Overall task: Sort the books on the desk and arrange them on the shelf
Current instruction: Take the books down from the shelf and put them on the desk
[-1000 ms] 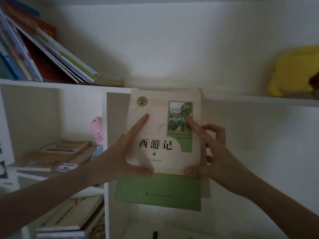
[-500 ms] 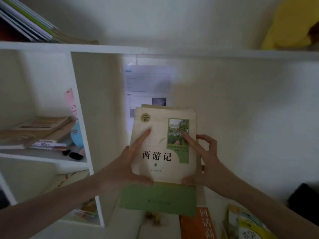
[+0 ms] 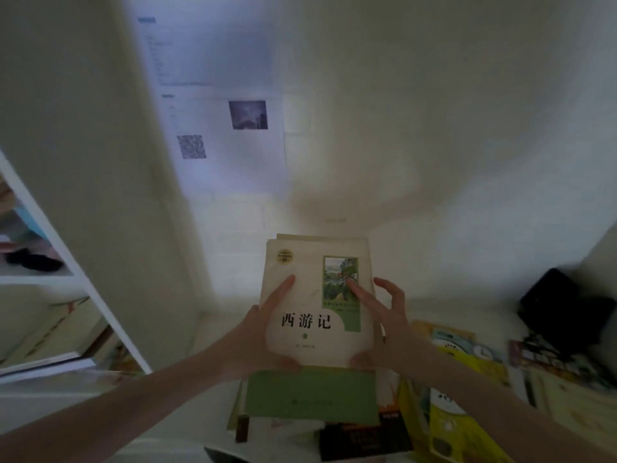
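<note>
Both hands hold a book (image 3: 310,302) upright, front cover toward the camera, above the near edge of the desk (image 3: 444,307) at about its middle. The cover is cream above and green along the bottom, with black title characters and a small landscape picture at its upper right. More page edges show behind its top and right sides, so at least one more volume is pressed against its back, though how many cannot be told.

The left hand (image 3: 258,335) grips the left edge: the thumb lies across the cover just above the green band, the index finger stretches straight up the cover, and the other fingers are hidden behind. The right hand (image 3: 392,329) grips the right edge: the thumb presses the lower right of the cover, the index finger reaches onto the picture, and the remaining fingers curl loosely beside the edge.

Under the held book a dark book with orange lettering (image 3: 364,439) lies flat at the desk's near edge, and just right of it lies a yellow-green book (image 3: 445,416). A black object (image 3: 564,312) sits toward the far right corner.

A white shelf panel (image 3: 100,195) stands at the desk's left edge – beyond it, shelf boards (image 3: 36,279) carry blurred books. A printed sheet (image 3: 227,168) with a square code hangs on the wall behind the desk
</note>
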A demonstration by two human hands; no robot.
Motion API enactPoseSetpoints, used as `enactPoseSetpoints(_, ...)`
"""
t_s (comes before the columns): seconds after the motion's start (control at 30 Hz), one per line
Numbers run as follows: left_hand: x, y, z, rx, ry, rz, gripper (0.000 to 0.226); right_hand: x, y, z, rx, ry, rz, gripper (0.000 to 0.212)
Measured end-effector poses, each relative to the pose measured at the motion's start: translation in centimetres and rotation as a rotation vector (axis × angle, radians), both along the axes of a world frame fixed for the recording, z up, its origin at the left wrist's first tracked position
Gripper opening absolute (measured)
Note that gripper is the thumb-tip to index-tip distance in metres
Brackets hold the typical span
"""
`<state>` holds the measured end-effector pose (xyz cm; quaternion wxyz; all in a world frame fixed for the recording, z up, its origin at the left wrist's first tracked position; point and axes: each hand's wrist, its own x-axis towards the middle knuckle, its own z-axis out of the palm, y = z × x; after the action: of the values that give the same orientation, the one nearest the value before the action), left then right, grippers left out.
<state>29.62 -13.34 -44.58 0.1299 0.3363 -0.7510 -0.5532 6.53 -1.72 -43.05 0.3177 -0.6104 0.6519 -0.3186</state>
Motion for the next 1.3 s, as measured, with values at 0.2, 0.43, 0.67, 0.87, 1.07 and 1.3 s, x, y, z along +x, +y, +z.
enactPoseSetpoints(0.2,-3.4,0.7,-5.5,0.047,-0.175,-0.036,0.127,-2.8,1.0,-6.3,0.166,-0.041,-0.030,0.115)
enactPoseSetpoints(0.43,-7.3,1.0,-10.0,0.046,-0.313,-0.116,0.122,-5.3,1.4,-12.7,0.311,-0.021,-0.091,0.114)
enactPoseSetpoints(0.67,-9.3,1.5,-13.2,0.063,-0.389,-0.141,0.117,-6.9,1.9,-16.6,0.406,-0.057,-0.096,0.113)
enactPoseSetpoints(0.87,-11.2,0.5,-14.2,0.123,-0.460,-0.143,0.113,-8.5,2.4,-18.0,0.459,-0.253,-0.189,0.103)
enactPoseSetpoints(1.07,-12.4,0.8,-15.0,0.142,-0.513,-0.139,0.102,-9.4,2.2,-19.1,0.504,-0.222,-0.181,0.103)
enactPoseSetpoints(1.3,-12.7,1.6,-14.7,0.020,-0.417,-0.104,0.088,-8.6,1.5,-17.9,0.430,-0.163,-0.204,0.107)
